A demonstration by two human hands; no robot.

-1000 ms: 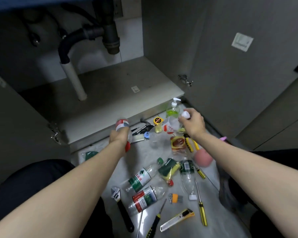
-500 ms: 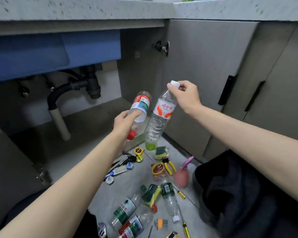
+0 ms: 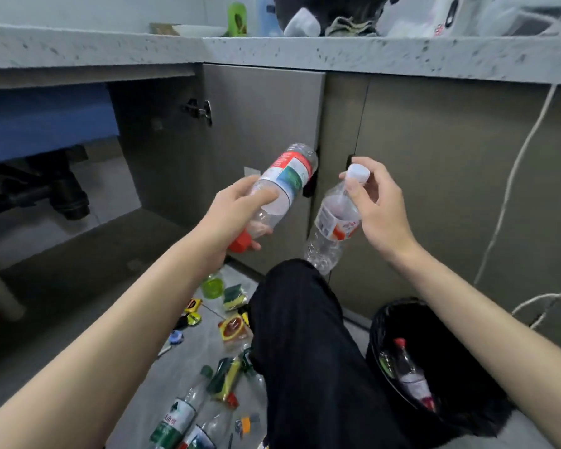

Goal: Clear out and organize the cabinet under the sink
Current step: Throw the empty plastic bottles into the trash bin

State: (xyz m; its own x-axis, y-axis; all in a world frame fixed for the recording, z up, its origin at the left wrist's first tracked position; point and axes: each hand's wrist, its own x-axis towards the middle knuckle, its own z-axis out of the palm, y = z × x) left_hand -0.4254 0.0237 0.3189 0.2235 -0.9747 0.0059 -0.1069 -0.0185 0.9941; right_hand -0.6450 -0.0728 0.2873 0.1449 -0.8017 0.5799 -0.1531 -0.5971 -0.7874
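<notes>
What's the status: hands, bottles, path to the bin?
Left hand grips red-capped bottle, cap down. Right hand pinches white-capped bottle by its neck. Black bin below right, one bottle inside. Knee between left hand and bin.

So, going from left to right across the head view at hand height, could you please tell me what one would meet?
Drain pipe → left hand → red-capped bottle → white-capped bottle → right hand → white cable.

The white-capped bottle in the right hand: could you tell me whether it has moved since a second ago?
Yes. The white-capped bottle, earlier down among the floor clutter, now hangs from the right hand in front of the cabinet door.
</notes>
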